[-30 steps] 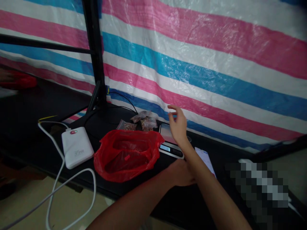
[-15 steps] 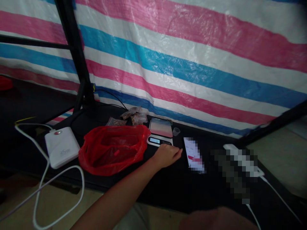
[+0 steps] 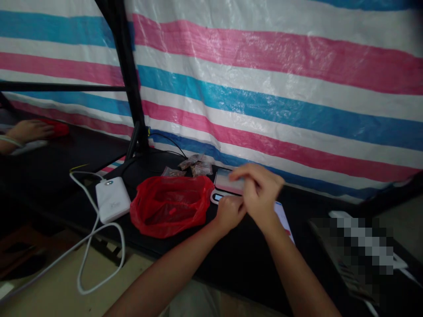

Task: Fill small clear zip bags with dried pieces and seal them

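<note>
My left hand (image 3: pixel 229 212) rests on the black table (image 3: pixel 231 259) just in front of a small digital scale (image 3: pixel 224 179), its fingers curled shut. My right hand (image 3: pixel 261 191) hovers over the scale's right side, touching the left hand. Its fingers are bent and pinched together, smeared by motion. What either hand holds is hidden. A crumpled red plastic bag (image 3: pixel 170 204) lies open to the left of the scale. Several small clear packets (image 3: pixel 195 165) with brown contents lie behind it.
A white box-shaped device (image 3: pixel 112 199) with a looping white cable (image 3: pixel 99 246) sits at the left. A white card (image 3: pixel 283 216) lies under my right wrist. A black pole (image 3: pixel 127 75) rises before the striped tarp (image 3: pixel 280 88). Another person's hand (image 3: pixel 28 130) rests far left.
My right hand has come back into view over the scale and closed beside my left hand, which has curled into a fist. The view has shifted, and another person's hand now shows.
</note>
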The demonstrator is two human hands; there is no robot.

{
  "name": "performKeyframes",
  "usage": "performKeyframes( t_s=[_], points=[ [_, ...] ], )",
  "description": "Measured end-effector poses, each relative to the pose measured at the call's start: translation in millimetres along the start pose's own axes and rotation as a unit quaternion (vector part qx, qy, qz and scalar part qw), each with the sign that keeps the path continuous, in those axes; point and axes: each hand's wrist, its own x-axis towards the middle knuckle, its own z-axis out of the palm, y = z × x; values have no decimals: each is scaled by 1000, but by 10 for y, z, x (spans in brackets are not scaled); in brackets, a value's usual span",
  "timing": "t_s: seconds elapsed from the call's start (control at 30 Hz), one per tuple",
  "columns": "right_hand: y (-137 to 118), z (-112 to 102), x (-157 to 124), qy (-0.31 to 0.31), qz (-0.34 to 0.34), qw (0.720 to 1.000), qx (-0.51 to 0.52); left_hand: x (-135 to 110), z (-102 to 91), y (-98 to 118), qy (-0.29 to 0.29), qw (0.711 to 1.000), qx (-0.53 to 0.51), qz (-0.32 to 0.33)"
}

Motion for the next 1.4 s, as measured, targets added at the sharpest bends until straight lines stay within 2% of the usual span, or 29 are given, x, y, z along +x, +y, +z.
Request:
performKeyframes(
  t_s=[0.1, 0.2, 0.27, 0.33, 0.57, 0.73, 0.83, 0.93, 1.03, 1.1, 1.2, 1.3, 1.4],
  points=[
    [614, 481, 412, -151, 64, 984, -75, 61, -75, -28, 97, 994, 27, -53],
    [1037, 895, 517, -316, 88, 933, -151, 125, -132, -68, 184, 977, -5, -103],
    [1154, 1078, 486, -366, 92, 905, -195, 156, -152, -95, 205, 971, -44, -114],
    [1178, 1186, 435, -379, 89, 897, -210, 174, -157, -120, 209, 968, -72, -117],
    [1209, 1253, 311, -367, 119, 901, -199, 170, -177, -135, 202, 966, -102, -126],
    [1228, 1142, 282, -343, 143, 910, -183, 219, -253, -114, 217, 963, -95, -126],
    [1155, 900, 221, -251, 169, 949, -94, 263, -270, -106, 216, 962, -113, -126],
    [1020, 566, 33, -120, 191, 974, 20, 296, -254, -95, 174, 967, -144, -115],
    [860, 292, -242, -24, 174, 984, 8, 310, -241, -78, 88, 980, -146, -104],
    [780, 200, -407, 13, 158, 987, -17, 312, -248, -61, 52, 982, -149, -104],
    [735, 182, -555, 15, 149, 988, -33, 312, -274, -24, 28, 980, -172, -97],
    [746, 217, -603, -6, 137, 989, -47, 307, -295, 11, 32, 982, -167, -81],
    [759, 232, -620, -32, 112, 992, -57, 307, -310, 25, 32, 975, -177, -130]
  ],
)
